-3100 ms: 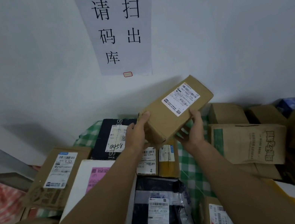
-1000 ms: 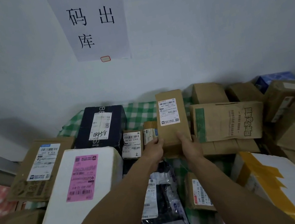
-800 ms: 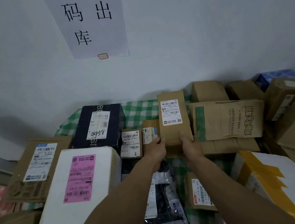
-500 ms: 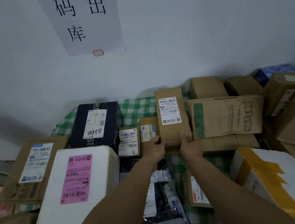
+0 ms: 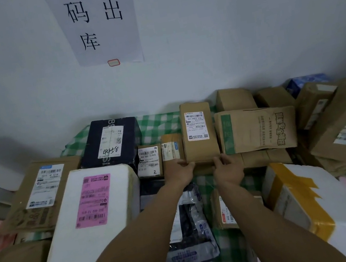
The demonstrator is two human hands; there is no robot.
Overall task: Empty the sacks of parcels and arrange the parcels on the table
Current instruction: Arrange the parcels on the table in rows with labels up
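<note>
A narrow brown cardboard parcel (image 5: 201,148) with a white label lies flat on the green checked table (image 5: 154,124), its long side pointing at the wall. My left hand (image 5: 180,172) grips its near left corner and my right hand (image 5: 227,167) grips its near right corner. The parcel sits between two small labelled boxes (image 5: 149,160) on the left and a brown printed parcel (image 5: 257,129) on the right. No sack is in view.
A white foam box with a pink label (image 5: 89,214), a black box (image 5: 111,141) and a brown box (image 5: 39,189) fill the left. A foam box with yellow tape (image 5: 294,197) and stacked cartons (image 5: 339,120) crowd the right. A dark plastic mailer (image 5: 190,231) lies under my forearms.
The narrow parcel, held tilted in the air earlier, has come down flat onto the table among the other parcels. Both hands stay at its near end and have nudged it slightly toward the wall.
</note>
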